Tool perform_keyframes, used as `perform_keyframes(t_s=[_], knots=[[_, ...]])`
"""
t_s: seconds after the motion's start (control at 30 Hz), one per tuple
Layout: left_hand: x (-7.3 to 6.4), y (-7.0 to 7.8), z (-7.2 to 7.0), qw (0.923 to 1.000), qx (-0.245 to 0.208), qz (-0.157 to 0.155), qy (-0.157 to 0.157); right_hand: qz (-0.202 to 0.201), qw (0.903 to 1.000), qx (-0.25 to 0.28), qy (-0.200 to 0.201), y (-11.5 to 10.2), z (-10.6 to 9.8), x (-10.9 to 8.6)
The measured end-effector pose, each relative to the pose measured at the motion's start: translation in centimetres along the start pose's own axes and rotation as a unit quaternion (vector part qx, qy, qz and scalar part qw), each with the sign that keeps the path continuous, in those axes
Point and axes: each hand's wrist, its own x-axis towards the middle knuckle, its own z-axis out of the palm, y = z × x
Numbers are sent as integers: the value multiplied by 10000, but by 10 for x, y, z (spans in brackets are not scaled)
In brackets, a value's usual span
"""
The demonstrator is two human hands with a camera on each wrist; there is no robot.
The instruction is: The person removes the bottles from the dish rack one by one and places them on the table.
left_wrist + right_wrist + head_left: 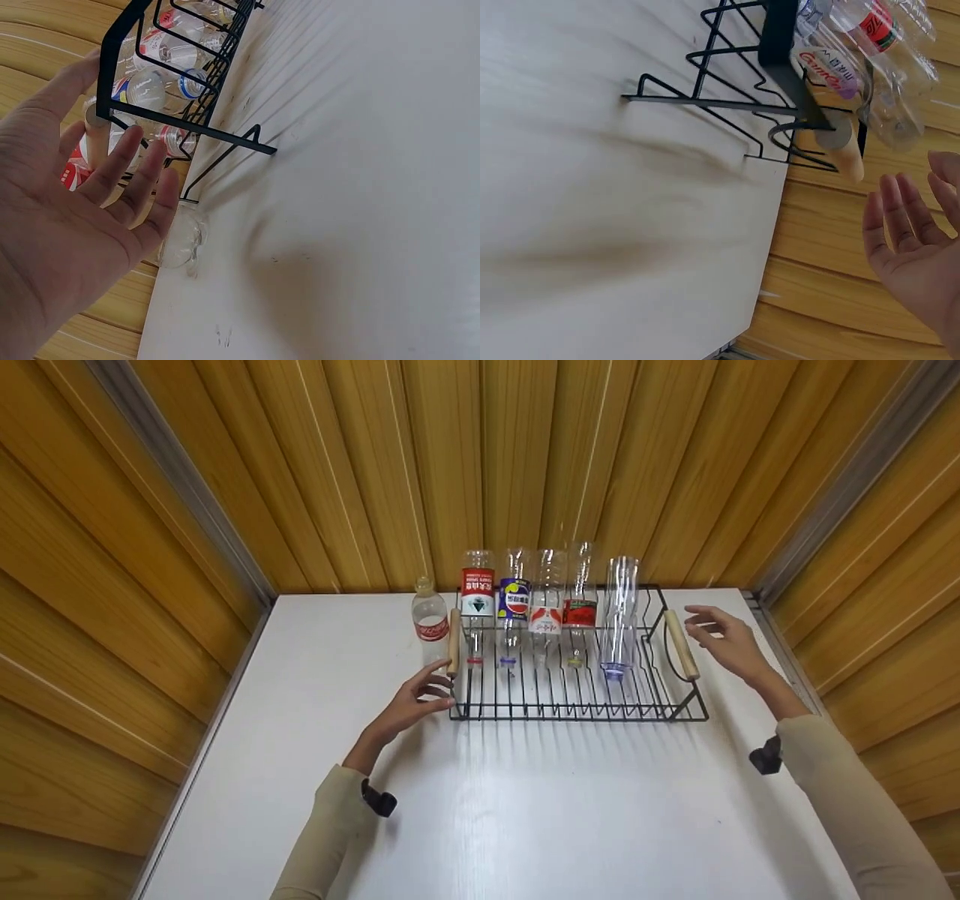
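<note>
A black wire rack (577,718) with wooden side handles stands on the white table, and several empty plastic bottles sit neck-down in it. My left hand (411,703) is at the front end of the left handle (453,641). In the left wrist view its fingers (135,176) are spread and relaxed beside the black frame. On the other side my right hand (724,641) hovers just outside the right handle (681,645). Its fingers (904,206) are loosely bent, apart from the handle, with nothing between them.
An upright bottle with a red label (431,622) stands just left of the rack. Inside the rack are bottles with a red-and-white label (478,591) and a blue label (514,598), and a clear one with a blue cap (621,607). A wood-panelled wall (480,472) rises behind.
</note>
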Motion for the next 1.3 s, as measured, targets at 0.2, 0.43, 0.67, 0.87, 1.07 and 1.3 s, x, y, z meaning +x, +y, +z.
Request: perform_keyframes(t_s=[0.2,0.43,0.67,0.87,1.07,1.3], knots=[[0,-2,0,10000,-50,-14,0,3,9990,278,-354,-11,24,21],[4,-1,6,9998,-186,11,-28,507,9939,364,-911,-18,45,32],[4,-3,9,9996,-248,-50,96,1684,9639,639,-1961,-19,58,41],[5,2,8,9992,-341,-62,189,2030,9397,992,-2569,-20,67,50],[3,2,8,9993,-336,-62,118,2150,9221,1269,-2957,-20,70,50],[2,3,7,9996,-270,-23,123,2239,9122,1581,-3045,-22,69,49]])
